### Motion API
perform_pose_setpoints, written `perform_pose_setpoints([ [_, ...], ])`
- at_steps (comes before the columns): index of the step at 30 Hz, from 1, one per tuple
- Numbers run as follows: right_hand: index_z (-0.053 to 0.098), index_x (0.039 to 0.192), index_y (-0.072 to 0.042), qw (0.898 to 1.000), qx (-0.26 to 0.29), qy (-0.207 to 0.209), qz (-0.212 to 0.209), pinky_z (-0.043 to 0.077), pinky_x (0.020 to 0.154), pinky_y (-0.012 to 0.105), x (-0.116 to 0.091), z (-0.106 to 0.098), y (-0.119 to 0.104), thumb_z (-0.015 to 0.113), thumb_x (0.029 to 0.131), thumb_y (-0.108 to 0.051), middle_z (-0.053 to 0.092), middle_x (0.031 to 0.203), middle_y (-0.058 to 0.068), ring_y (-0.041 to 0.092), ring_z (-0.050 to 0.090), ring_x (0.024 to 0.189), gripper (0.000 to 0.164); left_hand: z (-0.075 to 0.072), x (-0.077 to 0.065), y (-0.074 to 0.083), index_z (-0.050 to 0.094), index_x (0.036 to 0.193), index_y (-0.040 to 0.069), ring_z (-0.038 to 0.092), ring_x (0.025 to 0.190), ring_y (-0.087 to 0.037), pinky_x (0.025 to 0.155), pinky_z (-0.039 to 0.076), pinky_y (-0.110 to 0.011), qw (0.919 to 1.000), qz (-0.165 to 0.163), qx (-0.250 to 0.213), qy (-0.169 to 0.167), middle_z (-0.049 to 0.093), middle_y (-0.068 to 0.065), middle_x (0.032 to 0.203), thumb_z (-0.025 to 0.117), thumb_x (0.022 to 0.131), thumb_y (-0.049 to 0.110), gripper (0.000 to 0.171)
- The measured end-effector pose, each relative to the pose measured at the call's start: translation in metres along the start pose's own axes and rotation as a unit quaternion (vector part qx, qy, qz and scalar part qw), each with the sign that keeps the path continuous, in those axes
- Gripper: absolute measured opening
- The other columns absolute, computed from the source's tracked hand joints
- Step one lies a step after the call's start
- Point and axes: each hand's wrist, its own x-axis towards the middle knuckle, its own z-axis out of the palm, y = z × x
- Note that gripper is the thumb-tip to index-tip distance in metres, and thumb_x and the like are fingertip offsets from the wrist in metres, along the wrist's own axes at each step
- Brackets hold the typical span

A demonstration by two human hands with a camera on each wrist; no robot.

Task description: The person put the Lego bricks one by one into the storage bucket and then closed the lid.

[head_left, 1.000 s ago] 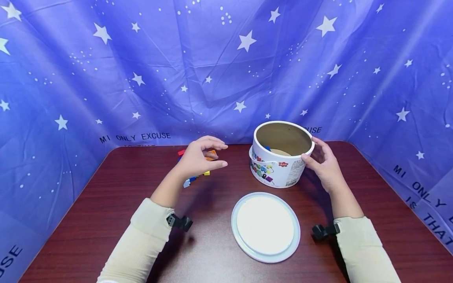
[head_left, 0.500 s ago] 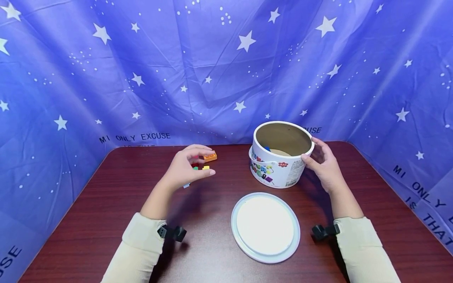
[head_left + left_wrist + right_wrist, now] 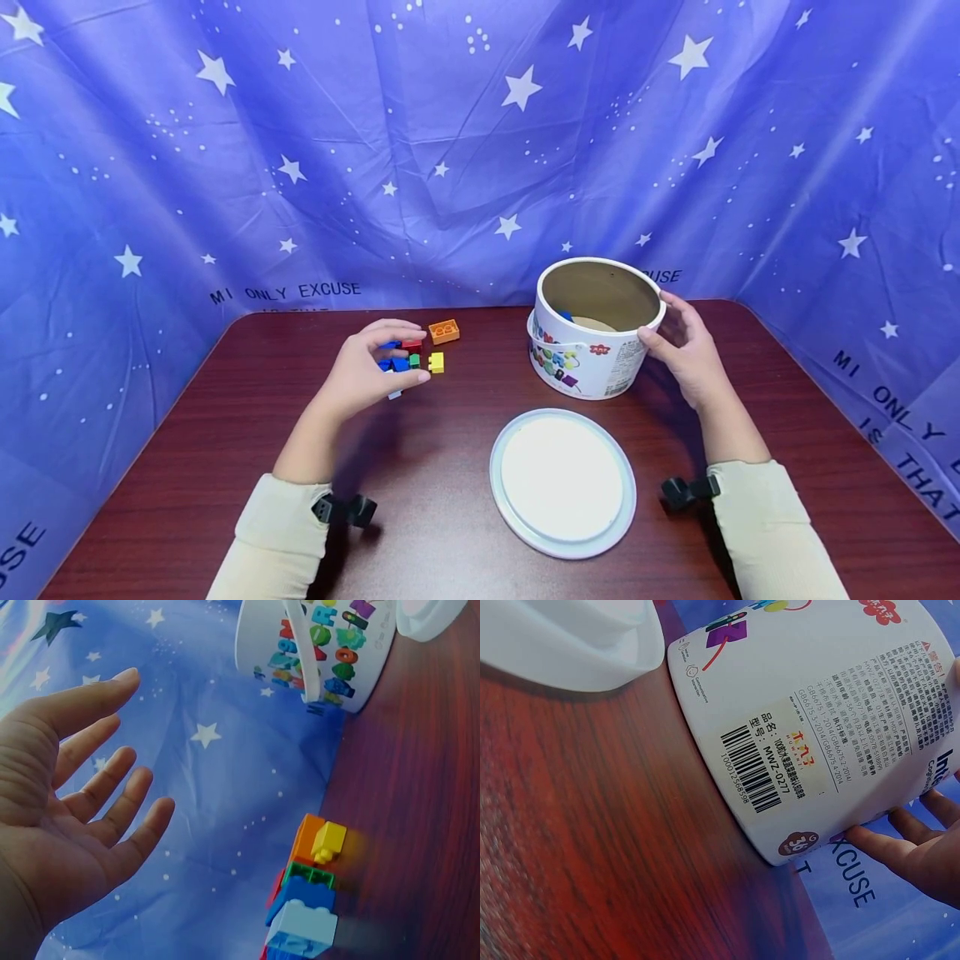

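Loosely spread, left hand (image 3: 354,375) holds nothing: fingers wide, thumb apart, clear of the bricks in the left wrist view. Hand hides part of the pile in the head view; blue bricks (image 3: 394,365) just past the palm, number unclear. Light-blue brick (image 3: 301,928) mostly behind the thumb there, plain from the wrist. Red brick (image 3: 412,346) partly covered by fingers; green brick (image 3: 414,361) shows in the thumb-finger gap; yellow brick (image 3: 437,362) and orange brick (image 3: 444,332) just right of the fingertips. White lid (image 3: 562,479) flat on the surface (image 3: 435,492), cut off in both wrist views. Tub (image 3: 592,375) upright behind it; blue piece (image 3: 566,316) inside half hidden by the rim, shape unclear. Right hand (image 3: 693,358) grips the tub's right side, thumb at the rim, other fingers partly hidden behind.
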Motion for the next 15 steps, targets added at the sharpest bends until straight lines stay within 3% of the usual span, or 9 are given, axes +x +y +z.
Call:
perform_pose_setpoints([
  [8,0.031,0.150,-0.006,1.000,0.001,0.000,-0.002,0.054,0.077,0.017,0.000,0.000,0.000,0.063,0.092,-0.002,0.038,0.137,0.023,0.028,0.044,0.120,0.066,-0.010,-0.011,-0.008,0.069,0.118,0.004,0.058,0.113,-0.028,0.093,0.050,-0.052,0.9990,-0.032,0.028,0.010,0.058,-0.008,0.128,0.086,0.074,0.008,0.047],
  [15,0.031,0.150,-0.005,1.000,-0.001,0.000,-0.002,0.054,0.077,0.017,0.000,0.000,-0.001,0.064,0.092,-0.002,0.042,0.135,0.019,0.026,0.046,0.119,0.067,-0.019,-0.017,-0.017,0.069,0.118,0.001,0.059,0.110,-0.031,0.093,0.051,-0.049,0.9981,-0.042,0.042,0.017,0.057,-0.013,0.128,0.086,0.072,0.007,0.049],
])
